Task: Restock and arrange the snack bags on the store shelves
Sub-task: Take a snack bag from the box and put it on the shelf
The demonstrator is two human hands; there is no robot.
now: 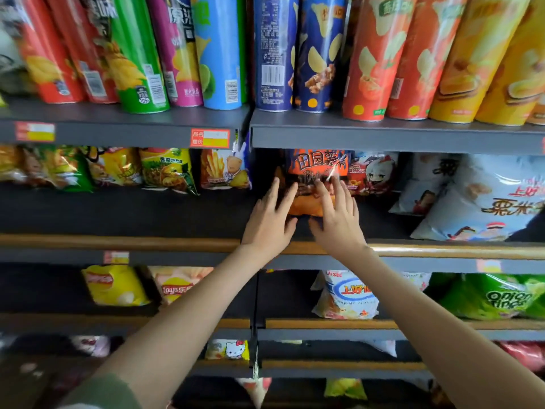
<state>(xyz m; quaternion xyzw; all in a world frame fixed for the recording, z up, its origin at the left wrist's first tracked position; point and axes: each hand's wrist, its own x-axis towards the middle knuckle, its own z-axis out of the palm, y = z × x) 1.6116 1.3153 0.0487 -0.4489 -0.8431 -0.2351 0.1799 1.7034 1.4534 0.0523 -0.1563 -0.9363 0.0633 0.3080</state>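
Reaching forward with both arms, I lay my left hand [269,215] and right hand [336,214], fingers straight and spread, against an orange potato-chip bag [317,165] standing upright behind the middle shelf's [147,214] front edge.

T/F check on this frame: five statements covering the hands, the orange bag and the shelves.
1. The left hand and the right hand both touch the orange bag. True.
2. The orange bag stands among the chip tubes. False: it is on the shelf below them.
3. The fingers are curled into fists. False: they lie straight and spread against the bag.
4. A green onion-rings bag sits one shelf lower, to the right. True.
5. The right hand holds the yellow chip bag. False: it lies untouched on the lower shelf, at left.
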